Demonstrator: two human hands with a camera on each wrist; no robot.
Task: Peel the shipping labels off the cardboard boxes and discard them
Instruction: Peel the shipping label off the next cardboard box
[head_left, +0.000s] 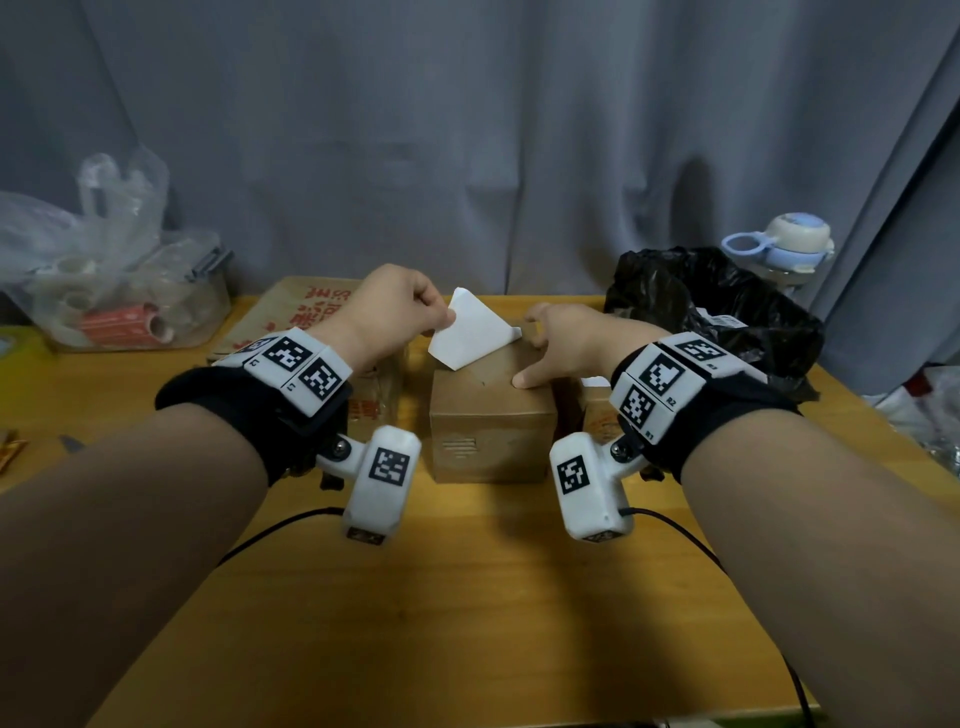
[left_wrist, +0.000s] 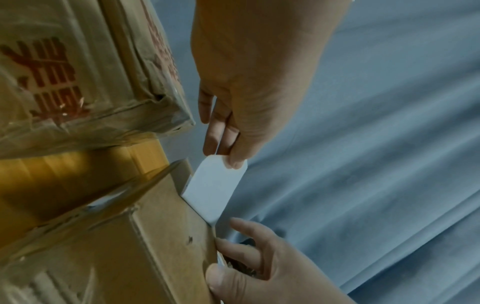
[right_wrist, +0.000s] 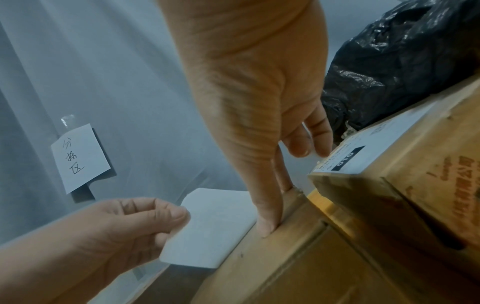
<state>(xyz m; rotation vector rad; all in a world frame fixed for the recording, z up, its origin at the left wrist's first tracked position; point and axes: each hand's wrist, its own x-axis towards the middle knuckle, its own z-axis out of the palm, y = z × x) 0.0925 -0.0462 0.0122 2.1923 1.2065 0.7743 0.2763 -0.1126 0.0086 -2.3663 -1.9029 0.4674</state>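
A grey curtain (head_left: 467, 130) hangs behind a yellow wooden table (head_left: 467, 597). At the table's far right sits a crumpled black plastic bag (head_left: 727, 306), with a pale blue and white lidded bottle (head_left: 784, 244) just behind it. At the far left a clear plastic bag (head_left: 104, 218) drapes over a clear lidded tub (head_left: 140, 306). A wide flat cardboard box with red printing (head_left: 306, 317) lies left of centre, and another red-printed cardboard box (right_wrist: 428, 185) with a white printed label still stuck on top (right_wrist: 363, 152) stands at the right.

In the middle of the table stands a small plain brown cardboard box (head_left: 491, 421). The white shipping label (head_left: 470, 332) is lifted off most of its top (blank side towards the head camera) and remains attached only along the far edge. The left hand (head_left: 389, 306) pinches the label's free edge between thumb and curled fingers. The right hand (head_left: 571, 343) has its fingers spread, with the fingertips (right_wrist: 267, 224) pressing on the box top beside the label. A handwritten white note (right_wrist: 80, 158) is taped to the curtain.
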